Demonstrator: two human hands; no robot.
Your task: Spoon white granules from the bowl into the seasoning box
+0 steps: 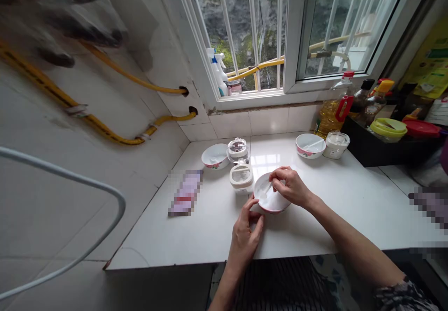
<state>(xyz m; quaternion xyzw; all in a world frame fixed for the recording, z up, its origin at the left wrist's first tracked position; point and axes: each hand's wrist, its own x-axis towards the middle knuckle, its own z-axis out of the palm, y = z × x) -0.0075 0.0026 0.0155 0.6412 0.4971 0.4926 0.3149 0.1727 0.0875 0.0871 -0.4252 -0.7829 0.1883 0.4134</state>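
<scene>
In front of me a white bowl (276, 203) stands on the counter with white, powdery-looking contents. My right hand (290, 187) is closed in a pinch around a small white spoon (267, 190), whose tip dips into the bowl. At the bowl's near left side, my left hand (247, 234) grips the rim with its fingertips. Just left of the bowl sits a lidded clear jar (241, 178) with white contents. Behind that jar stands another clear jar (238, 149) with a dark part at its top. What the second jar holds is hard to make out.
A flowered bowl (214, 157) stands back left, another bowl (310, 146) with a spoon back right beside a lidded jar (336, 144). An oil bottle (331, 115) and a black box (367, 145) of bottles occupy the right. A blurred purple packet (187, 192) lies left.
</scene>
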